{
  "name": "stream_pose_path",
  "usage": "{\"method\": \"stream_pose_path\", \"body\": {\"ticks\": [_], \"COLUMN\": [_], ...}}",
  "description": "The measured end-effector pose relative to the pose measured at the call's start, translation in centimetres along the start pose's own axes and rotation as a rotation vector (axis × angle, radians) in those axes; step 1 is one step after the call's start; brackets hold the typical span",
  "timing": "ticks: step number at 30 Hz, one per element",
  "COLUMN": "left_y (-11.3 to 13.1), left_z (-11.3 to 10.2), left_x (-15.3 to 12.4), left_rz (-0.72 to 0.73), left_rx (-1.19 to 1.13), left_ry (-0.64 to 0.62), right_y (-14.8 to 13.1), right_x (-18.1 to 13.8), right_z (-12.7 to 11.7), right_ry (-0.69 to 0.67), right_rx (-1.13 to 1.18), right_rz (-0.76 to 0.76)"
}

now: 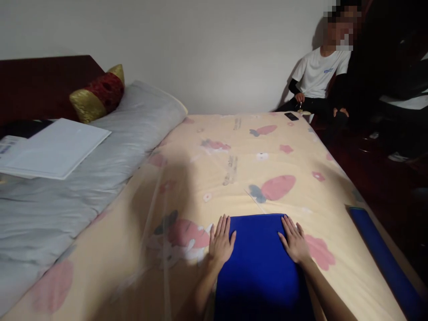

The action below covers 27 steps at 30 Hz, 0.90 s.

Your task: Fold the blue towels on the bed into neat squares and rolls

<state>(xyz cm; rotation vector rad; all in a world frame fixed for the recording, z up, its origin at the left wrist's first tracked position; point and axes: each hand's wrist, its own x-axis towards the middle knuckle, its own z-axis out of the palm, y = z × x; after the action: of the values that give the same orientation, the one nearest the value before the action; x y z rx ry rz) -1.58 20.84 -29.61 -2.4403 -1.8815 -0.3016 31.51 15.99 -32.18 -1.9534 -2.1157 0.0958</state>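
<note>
A flat blue piece of what looks like cloth [259,263] lies on the patterned bed sheet [230,183], its near end cut off by the bottom of the view. My left hand [221,240] rests flat on its left edge close to the far corner, fingers stretched out. On the opposite edge, my right hand [294,240] lies palm down with its fingers spread. Neither hand grips anything. Further right, a long narrow blue strip [381,258] runs along the side of the bed.
A grey quilt [133,129] covers the left side, with a white board-like panel [56,147] on it. A red and gold cushion [100,93] leans by the headboard [43,84]. A phone [291,116] lies at the far edge, near a seated person [323,73].
</note>
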Motion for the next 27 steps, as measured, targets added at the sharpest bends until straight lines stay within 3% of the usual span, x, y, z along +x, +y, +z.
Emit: {"method": "stream_pose_path", "body": {"ticks": [3,6,9,11,13,17,20,23,27], "left_y": [1.1,3.7,7.1,8.2,7.3,2.0,-0.7,-0.5,2.8], "left_z": [-0.7,-1.2,-0.7,-0.2,0.2,0.0,-0.3,-0.9,-2.4], "left_x": [0.4,1.1,1.7,1.8,1.5,0.1,-0.5,0.0,-0.3], "left_rz": [-0.015,0.011,0.163,0.242,0.244,0.115,0.098,0.081,0.043], "left_rx": [0.011,-0.015,-0.093,-0.125,-0.119,-0.054,-0.024,0.002,0.027], "left_ry": [-0.006,0.015,-0.016,-0.057,-0.071,-0.019,-0.029,-0.071,-0.062], "right_y": [-0.9,-3.8,-8.0,-9.5,-8.8,-3.1,0.0,0.2,-3.9], "right_x": [0.7,1.9,3.1,3.4,3.1,1.5,0.8,1.4,1.5], "right_z": [-0.5,-0.7,-0.1,0.4,0.6,0.3,0.0,-0.6,-1.8], "right_ry": [0.004,0.073,0.061,-0.004,-0.034,0.016,0.000,-0.041,0.006], "right_rx": [-0.007,-0.011,0.055,0.091,0.086,0.034,0.019,0.009,-0.015], "right_rz": [0.037,0.117,-0.019,-0.151,-0.172,-0.011,0.003,0.012,0.141]}}
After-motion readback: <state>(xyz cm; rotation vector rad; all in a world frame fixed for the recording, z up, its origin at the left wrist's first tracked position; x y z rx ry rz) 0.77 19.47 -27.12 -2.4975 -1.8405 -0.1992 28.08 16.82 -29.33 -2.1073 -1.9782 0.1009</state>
